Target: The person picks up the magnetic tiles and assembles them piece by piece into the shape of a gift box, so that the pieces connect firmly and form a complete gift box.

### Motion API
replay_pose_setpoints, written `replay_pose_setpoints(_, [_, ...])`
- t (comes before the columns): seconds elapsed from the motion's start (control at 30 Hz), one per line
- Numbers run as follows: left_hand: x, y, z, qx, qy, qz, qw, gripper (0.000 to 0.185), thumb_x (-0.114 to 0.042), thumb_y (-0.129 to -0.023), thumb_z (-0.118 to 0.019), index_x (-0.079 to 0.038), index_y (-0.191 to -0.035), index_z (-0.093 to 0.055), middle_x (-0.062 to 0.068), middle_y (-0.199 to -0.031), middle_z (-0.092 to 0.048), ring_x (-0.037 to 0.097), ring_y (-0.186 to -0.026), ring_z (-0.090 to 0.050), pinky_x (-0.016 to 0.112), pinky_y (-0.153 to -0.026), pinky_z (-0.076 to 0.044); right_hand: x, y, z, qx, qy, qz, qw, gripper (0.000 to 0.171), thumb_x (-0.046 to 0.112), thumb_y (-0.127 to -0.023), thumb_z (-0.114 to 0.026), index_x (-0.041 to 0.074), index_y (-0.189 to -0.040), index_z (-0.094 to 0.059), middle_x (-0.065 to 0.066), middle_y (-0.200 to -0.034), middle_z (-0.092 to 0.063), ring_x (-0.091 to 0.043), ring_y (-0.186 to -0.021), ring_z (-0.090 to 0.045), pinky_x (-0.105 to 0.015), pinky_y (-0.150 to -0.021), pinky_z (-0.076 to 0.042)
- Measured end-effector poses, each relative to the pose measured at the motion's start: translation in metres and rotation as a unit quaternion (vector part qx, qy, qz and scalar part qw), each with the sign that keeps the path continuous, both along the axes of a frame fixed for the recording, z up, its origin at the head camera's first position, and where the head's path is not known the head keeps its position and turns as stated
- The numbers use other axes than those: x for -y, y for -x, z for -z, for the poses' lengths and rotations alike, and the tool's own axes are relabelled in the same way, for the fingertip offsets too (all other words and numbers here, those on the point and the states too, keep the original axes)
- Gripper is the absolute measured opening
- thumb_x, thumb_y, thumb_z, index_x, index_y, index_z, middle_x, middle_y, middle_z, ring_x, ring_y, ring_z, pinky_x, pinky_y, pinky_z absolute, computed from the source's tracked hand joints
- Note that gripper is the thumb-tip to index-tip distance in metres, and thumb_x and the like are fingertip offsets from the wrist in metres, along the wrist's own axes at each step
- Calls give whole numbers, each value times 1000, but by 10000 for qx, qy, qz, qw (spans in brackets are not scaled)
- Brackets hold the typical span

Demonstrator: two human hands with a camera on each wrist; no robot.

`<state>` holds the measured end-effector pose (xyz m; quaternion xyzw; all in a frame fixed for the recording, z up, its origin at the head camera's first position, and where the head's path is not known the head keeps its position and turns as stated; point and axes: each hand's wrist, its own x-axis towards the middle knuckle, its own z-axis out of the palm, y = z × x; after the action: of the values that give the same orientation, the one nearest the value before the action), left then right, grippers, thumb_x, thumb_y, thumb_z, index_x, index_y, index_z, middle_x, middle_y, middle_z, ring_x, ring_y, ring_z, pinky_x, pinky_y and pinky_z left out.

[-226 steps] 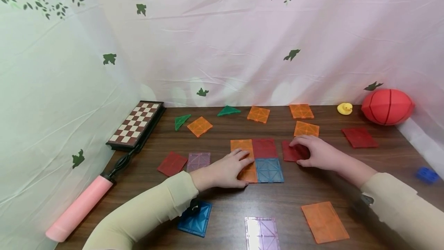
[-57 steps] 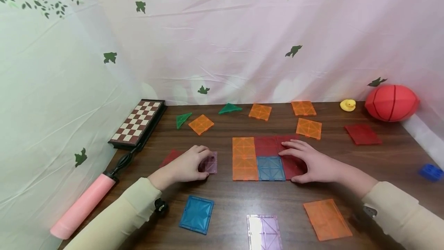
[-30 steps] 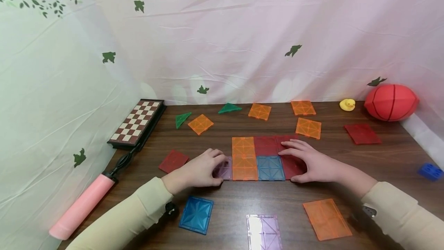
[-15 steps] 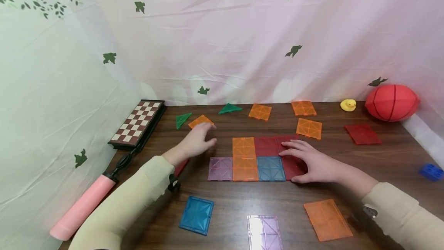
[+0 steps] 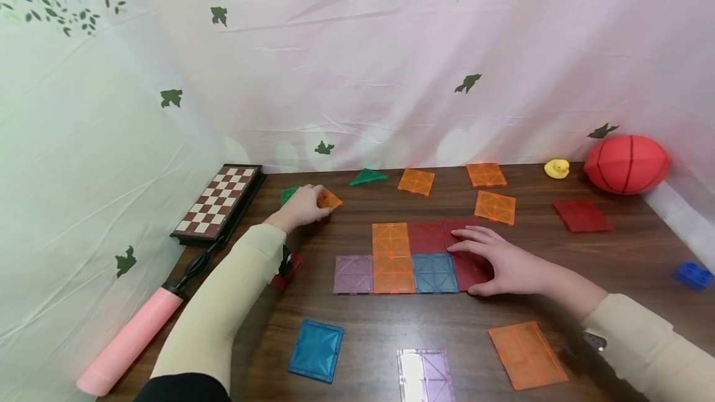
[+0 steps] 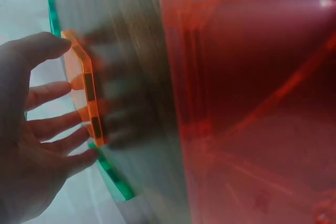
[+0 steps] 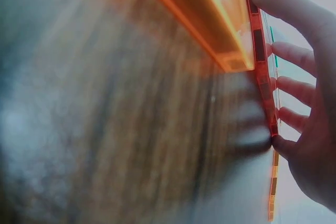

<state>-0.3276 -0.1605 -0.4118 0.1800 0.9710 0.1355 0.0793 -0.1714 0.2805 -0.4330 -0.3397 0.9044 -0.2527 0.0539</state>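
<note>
In the head view my left hand (image 5: 302, 208) is at the back left over an orange square magnetic tile (image 5: 332, 200). The left wrist view shows its thumb and fingertips against that orange tile (image 6: 84, 87). My right hand (image 5: 505, 262) spans a red magnetic tile (image 5: 468, 270), thumb at the near edge and fingertips on the far part; the right wrist view shows them along the red tile's edge (image 7: 262, 66). That red tile ends a joined flat row with a purple tile (image 5: 354, 275), an orange rectangle (image 5: 393, 258), another red tile (image 5: 427, 237) and a blue tile (image 5: 436, 273).
Loose tiles lie around: a red one (image 5: 286, 270) partly under my left wrist, a blue (image 5: 316, 350), a purple (image 5: 426, 374), an orange rectangle (image 5: 527, 355), several behind. A chessboard (image 5: 216, 203) and pink-handled tool (image 5: 131, 340) stand left; a red ball (image 5: 627, 165) right.
My left hand set the purple tile against the orange rectangle's left side, let go, and reached back left to the orange square. Earlier my right hand brought the red tile to the row; it stays there.
</note>
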Motion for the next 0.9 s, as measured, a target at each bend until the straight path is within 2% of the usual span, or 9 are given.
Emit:
replay_pose_setpoints(0.1, [1,0,0,69,-107,-3,9999,52,-27,-93,-72,-2,-136,-57,18,-123,-60,31,-109,-56,43,-95,-49,0,0,0,-9,-11,-11,10000,77,45,-74,-89,23,-141,-59,-12,-157,-39,-42,-143,-25,-68,-102,-40])
replay_pose_setpoints(0.23, [0,-4,-1,2,-207,192,9996,53,-27,-90,-74,-1,-134,-58,18,-123,-62,31,-107,-57,43,-94,-49,0,1,1,-28,-25,-8,10000,77,44,-73,-90,24,-141,-59,-12,-157,-38,-41,-143,-25,-67,-101,-41])
replay_pose_setpoints(0.37, [-3,-9,1,-104,-341,588,9976,52,-25,-88,-75,-1,-131,-60,19,-124,-62,33,-110,-57,46,-97,-47,-1,1,1,-24,-21,-7,10000,78,44,-73,-90,24,-141,-59,-12,-157,-38,-42,-143,-25,-66,-101,-42])
replay_pose_setpoints(0.57, [-12,-19,5,-59,-498,1243,9910,52,-27,-87,-76,-4,-131,-62,17,-137,-58,36,-126,-51,49,-108,-41,-1,2,2,-19,-65,9,10000,78,45,-73,-90,24,-141,-59,-12,-158,-38,-42,-143,-25,-67,-102,-41])
replay_pose_setpoints(0.9, [-28,-42,4,93,-483,1905,9804,49,-26,-89,-76,-7,-132,-62,12,-139,-56,30,-126,-49,44,-107,-41,1,0,-2,12,-64,21,10000,77,44,-73,-90,22,-141,-60,-13,-157,-39,-43,-144,-25,-68,-102,-39])
